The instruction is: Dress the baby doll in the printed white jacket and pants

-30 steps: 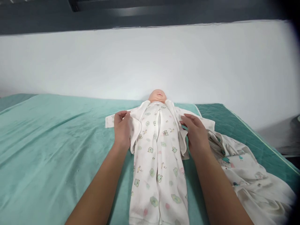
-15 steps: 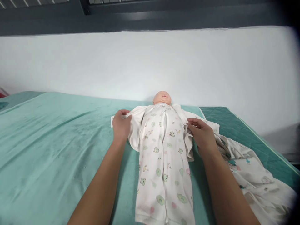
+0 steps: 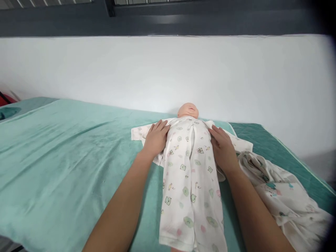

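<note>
A baby doll (image 3: 188, 110) lies on its back with its head toward the wall. White printed baby pants (image 3: 193, 182) are spread over its body, reaching up to near the chin. Under them shows a baby shirt (image 3: 139, 132), its sleeves stretched out to both sides. My left hand (image 3: 156, 137) rests flat with fingers extended on the shirt and the pants' left edge. On the other side my right hand (image 3: 223, 147) lies with its fingers straight along the pants' right edge. Neither hand grips the cloth.
A crumpled printed cloth (image 3: 286, 192) lies to the right of the doll. The teal bed cover (image 3: 78, 157) spreads wide on the left, with a darker quilted mat (image 3: 278, 150) at the right. Behind stands a white wall (image 3: 131, 70) below a dark metal beam (image 3: 168, 21).
Both hands have let go of the shirt cloth. My left hand has moved inward and flattened at the doll's side; my right hand's fingers have straightened. The left sleeve now lies extended.
</note>
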### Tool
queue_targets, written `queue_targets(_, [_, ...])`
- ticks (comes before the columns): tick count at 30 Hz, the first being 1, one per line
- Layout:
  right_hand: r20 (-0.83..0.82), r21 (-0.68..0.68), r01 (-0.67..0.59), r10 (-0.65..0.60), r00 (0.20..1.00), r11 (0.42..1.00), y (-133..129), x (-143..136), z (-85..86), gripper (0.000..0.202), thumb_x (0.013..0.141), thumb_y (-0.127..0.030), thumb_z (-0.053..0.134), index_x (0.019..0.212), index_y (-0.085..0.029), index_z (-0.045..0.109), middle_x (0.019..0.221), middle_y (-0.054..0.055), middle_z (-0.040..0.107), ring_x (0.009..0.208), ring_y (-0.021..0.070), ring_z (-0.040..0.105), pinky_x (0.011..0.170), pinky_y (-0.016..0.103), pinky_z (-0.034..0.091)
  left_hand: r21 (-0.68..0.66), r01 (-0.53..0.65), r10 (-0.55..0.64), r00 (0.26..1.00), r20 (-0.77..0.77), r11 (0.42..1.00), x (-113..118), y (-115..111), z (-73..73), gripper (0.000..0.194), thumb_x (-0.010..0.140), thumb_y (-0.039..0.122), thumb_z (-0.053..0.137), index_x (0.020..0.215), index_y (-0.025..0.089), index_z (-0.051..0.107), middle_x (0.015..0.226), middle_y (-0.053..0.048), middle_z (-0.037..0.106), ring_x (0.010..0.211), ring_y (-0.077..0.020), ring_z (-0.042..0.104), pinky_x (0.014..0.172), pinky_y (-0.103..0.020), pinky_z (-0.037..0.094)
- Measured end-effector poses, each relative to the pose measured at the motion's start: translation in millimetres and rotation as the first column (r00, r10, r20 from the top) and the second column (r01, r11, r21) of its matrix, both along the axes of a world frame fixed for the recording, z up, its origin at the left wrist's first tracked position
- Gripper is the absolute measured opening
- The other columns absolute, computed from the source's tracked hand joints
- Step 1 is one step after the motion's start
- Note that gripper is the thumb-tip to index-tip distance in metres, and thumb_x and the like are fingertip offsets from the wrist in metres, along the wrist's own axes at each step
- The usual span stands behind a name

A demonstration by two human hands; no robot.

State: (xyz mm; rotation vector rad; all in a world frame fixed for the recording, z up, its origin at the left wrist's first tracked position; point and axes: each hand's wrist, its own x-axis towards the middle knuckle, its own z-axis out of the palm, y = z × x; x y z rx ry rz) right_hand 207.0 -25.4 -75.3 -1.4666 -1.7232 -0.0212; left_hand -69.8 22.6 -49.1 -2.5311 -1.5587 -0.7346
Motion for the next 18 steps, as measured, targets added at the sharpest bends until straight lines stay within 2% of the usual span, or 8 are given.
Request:
queue_targets(3, [0.141, -0.045, -0.022, 0.029, 0.990, 0.999, 13, 5, -0.2, 0.047, 0.098, -0.028, 0.031, 0.141, -0.024, 0.051, 0.152, 0.007, 0.045, 0.146, 0.0272, 0.031, 0.115, 0.055, 0.031, -0.046, -0.068, 0.065, 0.996, -0.054, 0.997, -1, -1, -3.3, 0.047, 0.100, 0.029, 0.029, 0.145, 0.029, 0.043, 0.158, 0.001, 0.037, 0.147, -0.0253, 0.029, 0.120, -0.055, 0.023])
queue_targets(7, [0.320, -0.090, 0.058, -0.027, 0.947, 0.994, 27, 25, 4.0, 0.047, 0.098, -0.030, 0.032, 0.137, -0.018, 0.054, 0.149, 0.011, 0.049, 0.141, 0.0314, 0.038, 0.111, 0.055, 0.034, -0.051, -0.131, 0.128, 0.990, -0.057, 0.990, -4, -2, -4.4, 0.048, 0.100, 0.031, 0.029, 0.147, 0.033, 0.040, 0.158, 0.000, 0.037, 0.145, -0.0261, 0.032, 0.117, -0.061, 0.023])
queue_targets(9, [0.335, -0.113, 0.141, -0.095, 0.937, 0.984, 30, 40, 4.0, 0.045, 0.096, -0.029, 0.032, 0.131, -0.018, 0.059, 0.141, 0.013, 0.056, 0.134, 0.0317, 0.046, 0.108, 0.052, 0.037, -0.061, -0.164, 0.162, 0.986, -0.033, 0.985, -5, 0, -3.8, 0.049, 0.099, 0.029, 0.030, 0.146, 0.034, 0.041, 0.156, -0.001, 0.041, 0.144, -0.0266, 0.034, 0.116, -0.061, 0.024])
queue_targets(13, [0.271, -0.222, 0.293, -0.230, 0.935, 0.930, 31, 66, -0.4, 0.039, 0.093, -0.029, 0.035, 0.110, -0.022, 0.069, 0.112, 0.013, 0.071, 0.110, 0.0319, 0.061, 0.092, 0.046, 0.046, -0.100, -0.252, 0.254, 0.967, 0.008, 0.963, -8, 7, -1.2, 0.048, 0.099, 0.028, 0.031, 0.144, 0.035, 0.045, 0.149, -0.003, 0.049, 0.141, -0.0274, 0.037, 0.115, -0.060, 0.025])
queue_targets(15, [0.235, -0.182, 0.304, -0.259, 0.937, 0.935, 29, 67, -0.6, 0.040, 0.092, -0.027, 0.035, 0.112, -0.021, 0.069, 0.116, 0.013, 0.070, 0.112, 0.0317, 0.061, 0.093, 0.046, 0.046, -0.110, -0.287, 0.291, 0.957, 0.016, 0.952, -9, 9, 0.5, 0.047, 0.098, 0.029, 0.033, 0.141, 0.036, 0.048, 0.146, -0.003, 0.052, 0.140, -0.0271, 0.038, 0.115, -0.056, 0.026])
queue_targets(18, [0.179, 0.035, 0.231, -0.234, 0.956, 0.972, 23, 54, 5.2, 0.044, 0.093, -0.023, 0.034, 0.126, -0.019, 0.062, 0.133, 0.011, 0.061, 0.125, 0.0282, 0.054, 0.106, 0.045, 0.041, -0.101, -0.323, 0.327, 0.945, 0.026, 0.941, -9, 9, 2.1, 0.045, 0.097, 0.029, 0.033, 0.138, 0.035, 0.052, 0.142, -0.004, 0.055, 0.137, -0.0271, 0.041, 0.113, -0.052, 0.029])
